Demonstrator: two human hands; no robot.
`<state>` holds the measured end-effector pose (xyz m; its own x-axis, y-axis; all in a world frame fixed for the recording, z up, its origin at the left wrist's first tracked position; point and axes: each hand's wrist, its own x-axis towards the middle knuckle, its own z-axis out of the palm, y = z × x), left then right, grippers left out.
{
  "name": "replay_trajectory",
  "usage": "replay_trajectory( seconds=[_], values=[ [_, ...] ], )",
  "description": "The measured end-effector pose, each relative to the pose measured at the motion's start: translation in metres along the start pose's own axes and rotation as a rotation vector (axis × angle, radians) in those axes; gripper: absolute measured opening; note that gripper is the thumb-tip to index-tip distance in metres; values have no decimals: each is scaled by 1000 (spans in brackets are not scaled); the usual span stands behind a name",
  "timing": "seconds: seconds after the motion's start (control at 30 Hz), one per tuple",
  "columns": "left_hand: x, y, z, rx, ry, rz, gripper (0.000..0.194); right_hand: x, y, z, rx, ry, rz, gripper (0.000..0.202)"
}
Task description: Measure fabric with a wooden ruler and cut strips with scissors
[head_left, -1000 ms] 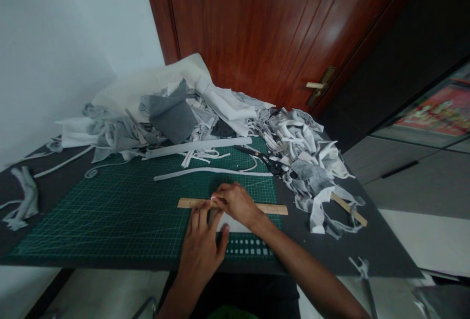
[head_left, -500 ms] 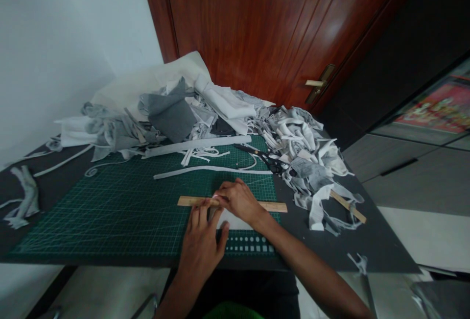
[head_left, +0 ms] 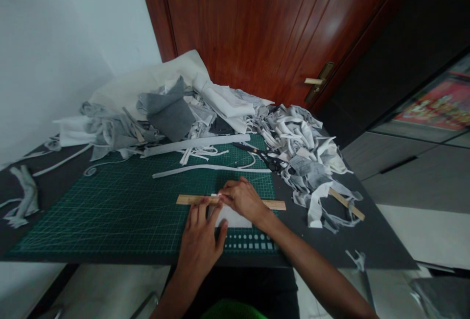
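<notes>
My left hand (head_left: 201, 233) lies with fingers stretched across a wooden ruler (head_left: 274, 205), pressing it down, thumb spread to the side. Under the ruler is a pale grey-white piece of cloth (head_left: 237, 218), flat on the green cutting mat (head_left: 132, 206). My right hand (head_left: 242, 199) is closed at the ruler's middle, close to the left fingertips. Its fingers are pinched together at the far edge; whatever is in them is too small and hidden to name. A small white edge of cloth shows just beyond the ruler there.
Black scissors (head_left: 260, 153) lie behind my hands, near long fabric strips (head_left: 205, 167). Heaps of grey and white scraps (head_left: 297, 128) cover the table's back and right side. A second wooden ruler (head_left: 347, 205) lies among them. A wooden door (head_left: 242, 25) stands behind.
My right hand has shifted slightly right along the ruler, and a bit of white cloth now shows past the ruler's far edge. My left hand stays in place on the ruler.
</notes>
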<state>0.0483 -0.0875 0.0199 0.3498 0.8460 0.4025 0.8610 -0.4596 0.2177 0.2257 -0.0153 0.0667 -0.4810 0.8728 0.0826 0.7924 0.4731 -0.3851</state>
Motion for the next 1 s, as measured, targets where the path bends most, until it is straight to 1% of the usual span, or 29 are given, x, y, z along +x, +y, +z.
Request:
replay_trajectory(
  seconds=[0.43,0.67,1.0],
  values=[
    [4,1,-4,-24,-32,-18,43,-9,4,-9,-9,3,17,17],
    [6,1,-5,4,-53,-5,43,-19,14,-11,-21,17,34,16],
    [6,1,-6,3,-49,3,43,-37,34,-11,-26,52,45,16]
  ],
)
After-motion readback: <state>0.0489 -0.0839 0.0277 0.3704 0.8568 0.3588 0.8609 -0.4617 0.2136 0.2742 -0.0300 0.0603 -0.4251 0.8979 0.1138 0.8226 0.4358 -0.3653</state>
